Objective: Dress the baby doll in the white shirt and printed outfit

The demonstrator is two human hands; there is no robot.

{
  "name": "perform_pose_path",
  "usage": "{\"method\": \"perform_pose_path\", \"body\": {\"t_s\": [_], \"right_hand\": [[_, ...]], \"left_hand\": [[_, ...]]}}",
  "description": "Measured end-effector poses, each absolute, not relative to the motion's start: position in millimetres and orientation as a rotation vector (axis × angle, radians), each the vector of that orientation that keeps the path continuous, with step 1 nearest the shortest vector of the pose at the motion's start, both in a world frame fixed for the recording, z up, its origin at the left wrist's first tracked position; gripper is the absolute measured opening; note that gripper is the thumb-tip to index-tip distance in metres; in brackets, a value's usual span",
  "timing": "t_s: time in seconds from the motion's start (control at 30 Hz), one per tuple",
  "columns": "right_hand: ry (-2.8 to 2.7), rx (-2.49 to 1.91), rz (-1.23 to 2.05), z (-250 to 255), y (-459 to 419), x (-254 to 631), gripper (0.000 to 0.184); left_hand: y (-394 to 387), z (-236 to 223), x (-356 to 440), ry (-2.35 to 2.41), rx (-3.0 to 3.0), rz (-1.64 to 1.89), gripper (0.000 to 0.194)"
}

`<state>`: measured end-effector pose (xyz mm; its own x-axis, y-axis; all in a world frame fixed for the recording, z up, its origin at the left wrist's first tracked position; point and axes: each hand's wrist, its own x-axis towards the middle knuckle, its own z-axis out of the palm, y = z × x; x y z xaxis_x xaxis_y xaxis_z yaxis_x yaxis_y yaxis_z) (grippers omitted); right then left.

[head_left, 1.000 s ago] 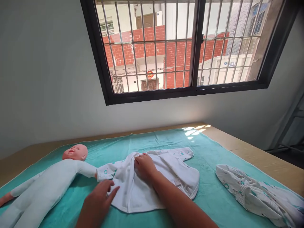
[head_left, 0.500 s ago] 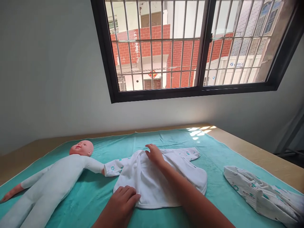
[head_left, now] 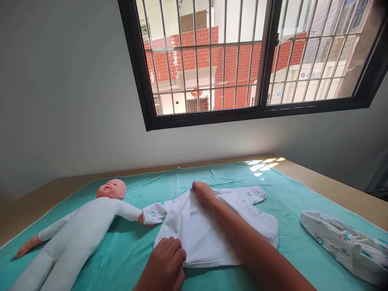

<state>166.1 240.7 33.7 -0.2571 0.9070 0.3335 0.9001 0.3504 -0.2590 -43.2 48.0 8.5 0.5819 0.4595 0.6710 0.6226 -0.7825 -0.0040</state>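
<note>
A white baby shirt (head_left: 212, 242) with patterned sleeves lies spread on the turquoise blanket (head_left: 112, 258). My right hand (head_left: 203, 194) is closed on the shirt's neckline, fingers pinched on the cloth, its forearm crossing over the shirt. My left hand (head_left: 169, 258) has its fingers curled on the shirt's lower left hem. Left of the shirt a baby doll (head_left: 87, 226) with a white cloth body lies on its back. The doll's hand nearest the shirt touches the cuff of the left sleeve (head_left: 153, 213).
Folded patterned baby clothing (head_left: 342, 242) lies on the blanket at the right. Wooden tabletop (head_left: 330, 182) borders the blanket. Beyond it stands a grey wall (head_left: 75, 101) with a barred, dark-framed window (head_left: 209, 117).
My right hand's fingers, stretched out before, are now closed on the neckline. My left hand's fingers have curled tighter at the hem. The view has shifted slightly.
</note>
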Motion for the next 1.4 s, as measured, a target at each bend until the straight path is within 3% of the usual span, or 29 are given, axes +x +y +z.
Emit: {"method": "perform_pose_path", "body": {"t_s": [0.27,0.4,0.6,0.7,0.9,1.4], "right_hand": [[-2.234,-1.487,-0.042,31,240,163,0.022],[-2.200,-1.465,-0.044,32,230,157,0.023],[-2.203,-1.494,0.068,22,199,171,0.030],[-2.232,-1.527,0.095,14,178,191,0.038],[-2.253,-1.582,0.138,11,162,227,0.047],[-2.109,-1.691,0.286,22,167,247,0.057]], "left_hand": [[43,30,-40,-0.926,-2.663,-0.863,0.019],[37,42,-35,-1.026,-2.710,-1.007,0.018],[72,49,18,-1.746,-2.708,-1.312,0.036],[114,45,60,-2.074,-2.652,-0.994,0.047],[163,25,92,-2.076,-2.632,-0.710,0.053],[174,27,84,-2.095,-2.476,-0.530,0.064]]}}
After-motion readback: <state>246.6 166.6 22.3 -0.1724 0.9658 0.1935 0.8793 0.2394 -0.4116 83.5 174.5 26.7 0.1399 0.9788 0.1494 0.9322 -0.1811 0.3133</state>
